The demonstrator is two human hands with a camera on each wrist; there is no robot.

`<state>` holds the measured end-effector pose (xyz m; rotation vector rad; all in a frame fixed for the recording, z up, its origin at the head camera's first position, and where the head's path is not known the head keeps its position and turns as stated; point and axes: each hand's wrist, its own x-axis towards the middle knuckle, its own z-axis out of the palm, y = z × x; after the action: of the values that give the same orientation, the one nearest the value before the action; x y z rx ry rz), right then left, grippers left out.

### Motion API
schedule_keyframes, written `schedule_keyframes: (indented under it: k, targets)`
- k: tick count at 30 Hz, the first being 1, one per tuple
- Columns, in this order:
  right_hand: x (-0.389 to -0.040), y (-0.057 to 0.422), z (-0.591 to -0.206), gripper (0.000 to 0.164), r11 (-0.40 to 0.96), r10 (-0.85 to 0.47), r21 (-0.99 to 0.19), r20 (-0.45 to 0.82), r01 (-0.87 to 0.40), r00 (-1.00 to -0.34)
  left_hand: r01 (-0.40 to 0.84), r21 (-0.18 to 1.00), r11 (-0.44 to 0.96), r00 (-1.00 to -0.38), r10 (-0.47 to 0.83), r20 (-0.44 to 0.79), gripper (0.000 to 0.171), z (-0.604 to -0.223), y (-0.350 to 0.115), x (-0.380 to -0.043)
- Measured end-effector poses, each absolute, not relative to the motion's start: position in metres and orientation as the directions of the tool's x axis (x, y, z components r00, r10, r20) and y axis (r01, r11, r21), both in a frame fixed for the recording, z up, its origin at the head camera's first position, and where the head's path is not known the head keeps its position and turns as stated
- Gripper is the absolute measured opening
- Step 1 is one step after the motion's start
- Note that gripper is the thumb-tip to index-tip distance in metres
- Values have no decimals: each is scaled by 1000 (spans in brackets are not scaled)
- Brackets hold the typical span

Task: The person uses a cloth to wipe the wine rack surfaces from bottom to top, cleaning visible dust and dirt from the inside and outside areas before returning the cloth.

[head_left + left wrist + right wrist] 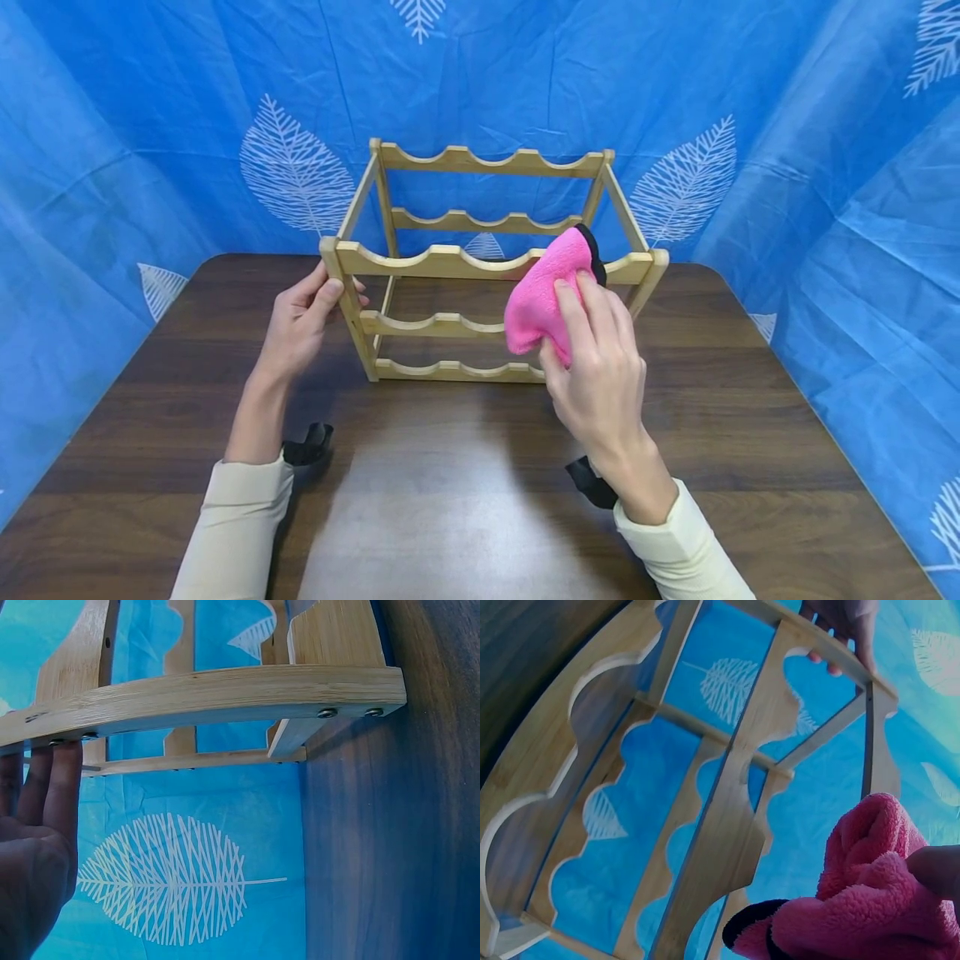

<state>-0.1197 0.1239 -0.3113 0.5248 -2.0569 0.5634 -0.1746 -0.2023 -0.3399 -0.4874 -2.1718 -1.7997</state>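
Observation:
A light wooden wine rack (442,262) with scalloped rails stands upright on the table. My left hand (303,312) grips its front left post near the top, thumb in front and fingers behind. In the left wrist view, fingers (60,780) reach up to that post (210,694). My right hand (600,367) holds a bunched pink cloth (551,287) with black edging, over the right part of the top front rail. The right wrist view shows the fluffy cloth (870,900) beside the scalloped rails (735,780), with the left hand (847,626) at the far post.
The dark wooden table (750,442) reflects light near its front. A blue curtain (495,75) with white leaf prints hangs behind the rack and along both sides. Black straps (307,446) sit at both wrists, by the pale sleeves (243,525).

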Motion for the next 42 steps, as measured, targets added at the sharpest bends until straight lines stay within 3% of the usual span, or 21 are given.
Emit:
schedule_keyframes:
  k: [9, 15, 25, 35, 42]
  targets:
    - [-112, 107, -317, 51, 710, -247, -120, 880, -694, -405, 443, 885, 141, -896, 80, 436, 42, -341, -203, -175]
    - [-109, 93, -321, 47, 618, -429, -47, 816, -784, -387, 449, 884, 132, -893, 76, 443, 41, -342, -202, -176]
    - [-123, 60, -312, 44, 608, -651, 81, 620, -790, -437, 447, 879, 167, -894, 44, 446, 43, -343, -202, -177]
    - [-136, 21, -313, 44, 636, -715, 239, 540, -734, -444, 412, 893, 181, -908, 0, 419, 46, -340, -204, -173]
    - [-142, 8, -324, 41, 695, -694, 282, 506, -662, -513, 405, 905, 129, -914, 19, 406, 46, -340, -203, -175]
